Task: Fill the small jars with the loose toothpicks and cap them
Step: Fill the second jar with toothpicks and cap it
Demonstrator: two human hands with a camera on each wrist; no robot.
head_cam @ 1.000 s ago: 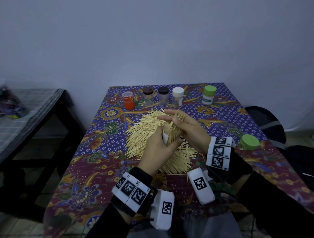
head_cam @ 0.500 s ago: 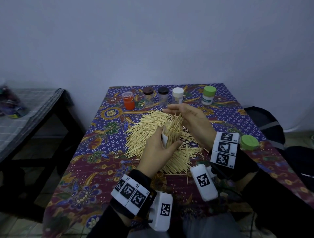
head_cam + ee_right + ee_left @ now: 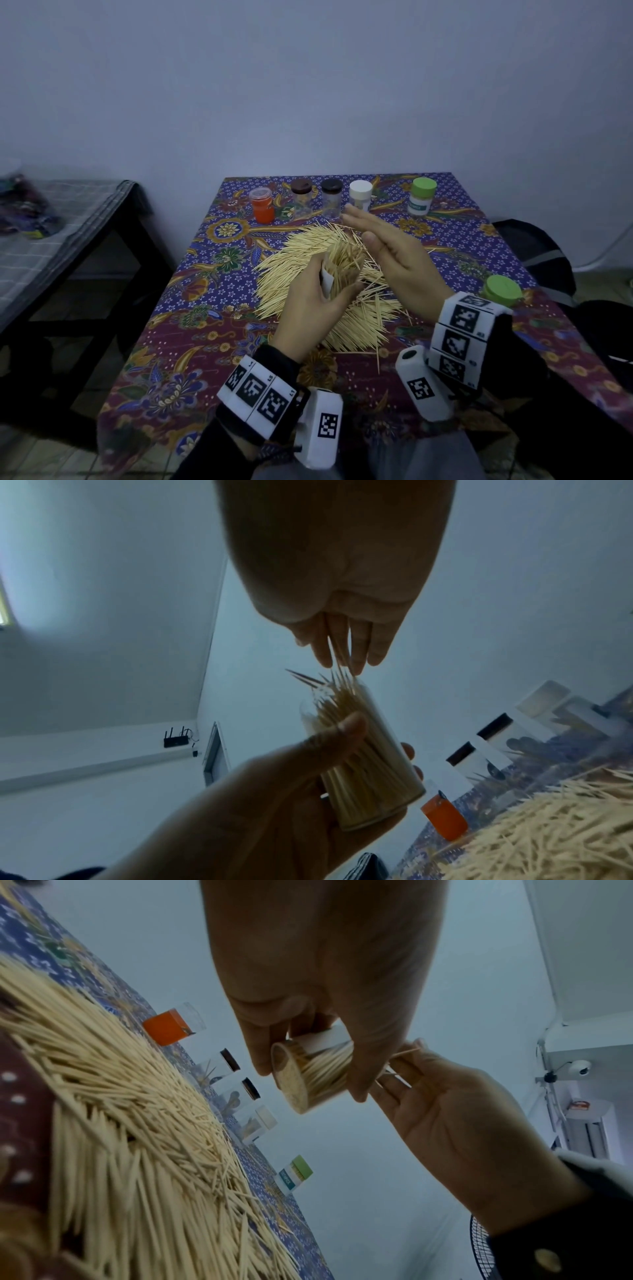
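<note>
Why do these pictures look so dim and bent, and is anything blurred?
Head view: dim bluish light and a wide lens that bows the table, yet the toothpick pile stays sharp. Left wrist view: steeply tilted, the left hand looms large, the nearest toothpicks smear. Right wrist view: the right hand is a dark shape against the pale wall, and the jar is blurred.
</note>
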